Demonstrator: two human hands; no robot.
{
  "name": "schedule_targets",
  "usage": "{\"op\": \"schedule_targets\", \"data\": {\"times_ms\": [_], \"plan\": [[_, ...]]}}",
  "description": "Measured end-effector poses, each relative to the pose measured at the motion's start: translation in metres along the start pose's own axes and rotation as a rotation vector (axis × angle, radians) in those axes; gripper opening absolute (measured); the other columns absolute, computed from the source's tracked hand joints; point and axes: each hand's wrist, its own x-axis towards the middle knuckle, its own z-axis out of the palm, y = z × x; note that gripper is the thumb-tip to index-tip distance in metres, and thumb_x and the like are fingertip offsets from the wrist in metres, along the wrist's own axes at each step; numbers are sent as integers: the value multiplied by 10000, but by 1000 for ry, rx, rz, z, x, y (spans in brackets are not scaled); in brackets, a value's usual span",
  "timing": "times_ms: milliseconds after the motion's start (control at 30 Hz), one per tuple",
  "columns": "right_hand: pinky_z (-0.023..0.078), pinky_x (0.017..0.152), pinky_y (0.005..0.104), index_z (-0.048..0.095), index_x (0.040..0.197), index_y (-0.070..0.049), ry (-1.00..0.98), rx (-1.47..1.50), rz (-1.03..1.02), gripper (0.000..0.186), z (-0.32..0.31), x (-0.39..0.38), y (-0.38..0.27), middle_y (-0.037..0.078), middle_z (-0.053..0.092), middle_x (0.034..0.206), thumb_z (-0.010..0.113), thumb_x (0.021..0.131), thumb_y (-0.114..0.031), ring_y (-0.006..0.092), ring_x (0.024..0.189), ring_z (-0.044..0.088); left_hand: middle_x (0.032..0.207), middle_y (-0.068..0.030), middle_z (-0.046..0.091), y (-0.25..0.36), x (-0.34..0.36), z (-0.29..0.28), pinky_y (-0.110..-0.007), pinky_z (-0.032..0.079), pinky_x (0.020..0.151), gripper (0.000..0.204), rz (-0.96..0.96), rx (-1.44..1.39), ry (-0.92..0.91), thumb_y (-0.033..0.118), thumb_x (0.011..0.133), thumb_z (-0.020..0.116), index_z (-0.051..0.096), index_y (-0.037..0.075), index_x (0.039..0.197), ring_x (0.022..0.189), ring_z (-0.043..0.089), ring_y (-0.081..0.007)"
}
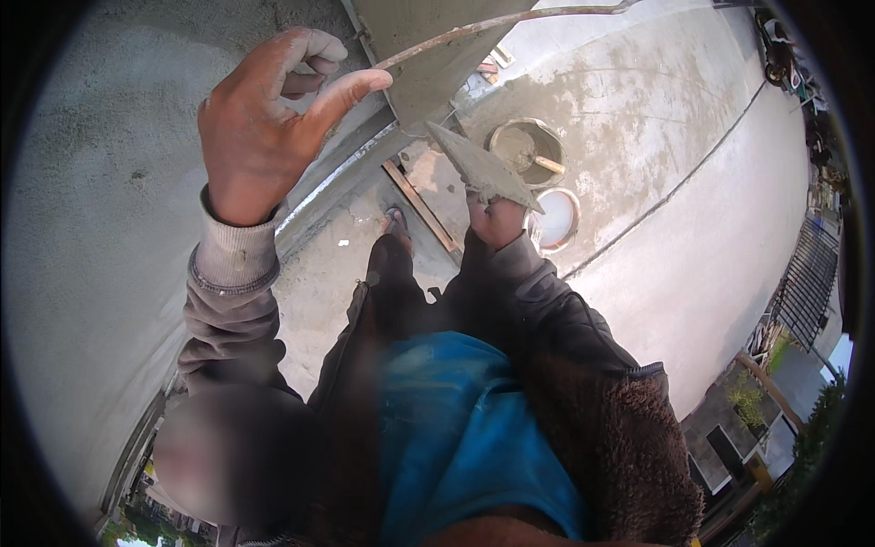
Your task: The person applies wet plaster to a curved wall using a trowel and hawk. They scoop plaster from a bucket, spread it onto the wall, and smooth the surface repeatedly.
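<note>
My left hand (260, 123), dusted with grey cement, is raised beside a plastered column (415, 77). Its fingers curl while the thumb stands apart, and nothing shows between them. A thin, rusty metal rod (497, 23) runs across the column from the thumb tip to the upper right; whether the thumb touches it I cannot tell. Lower and to the right, my right hand (497, 221) is closed around a trowel (483, 169). The trowel's pointed blade is coated with wet grey mortar and tilts up toward the column's lower end. Its handle is hidden in the hand.
A mortar bucket (512, 144) containing a wooden-handled tool (550, 165) stands beyond the trowel. Beside it is a bucket of whitish liquid (558, 221). A wooden strip (421, 208) lies near my foot (396, 223). A grey wall (100, 182) rises on the left.
</note>
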Motion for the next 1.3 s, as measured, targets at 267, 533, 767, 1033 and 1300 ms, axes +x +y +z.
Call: {"op": "schedule_targets", "data": {"times_ms": [267, 533, 767, 1033, 1300], "plan": [[422, 1000, 532, 566, 1262, -4, -831, -384, -304, 499, 23, 97, 165, 266, 598, 1208, 616, 865, -303, 450, 1138, 560, 898, -80, 726, 16, -7, -1, -279, 556, 672, 337, -187, 16, -45, 306, 753, 837, 724, 59, 951, 772, 714, -178], [433, 989, 560, 558, 1272, -24, -730, -414, -764, 464, 111, 160, 220, 247, 574, 1292, 528, 902, -302, 445, 1144, 574, 755, -88, 692, 47, -19, 14, -275, 501, 612, 153, -276, 19, 208, 85, 746, 825, 698, 26, 805, 673, 670, -181], [401, 1025, 556, 527, 1299, -15, -813, -467, -671, 546, 104, 190, 210, 270, 559, 1279, 596, 881, -360, 434, 1186, 541, 757, -82, 695, 65, -7, 14, -262, 506, 612, 140, -481, 32, 192, 78, 759, 818, 700, 27, 815, 680, 670, -158], [400, 1007, 568, 525, 1298, 14, -614, -415, -765, 536, 2, 227, 131, 265, 571, 1249, 562, 930, -375, 436, 1169, 546, 740, -78, 696, 50, -19, 22, -265, 493, 583, 119, -370, -94, 273, 81, 764, 811, 717, 24, 809, 649, 657, -154], [484, 907, 498, 621, 1199, -48, -335, -376, -848, 400, -96, 258, 59, 192, 657, 1096, 604, 913, -327, 370, 1016, 631, 675, -86, 678, 60, -13, 6, -276, 487, 573, 104, -429, -44, 219, 81, 763, 804, 720, 20, 764, 611, 641, -157]]}}
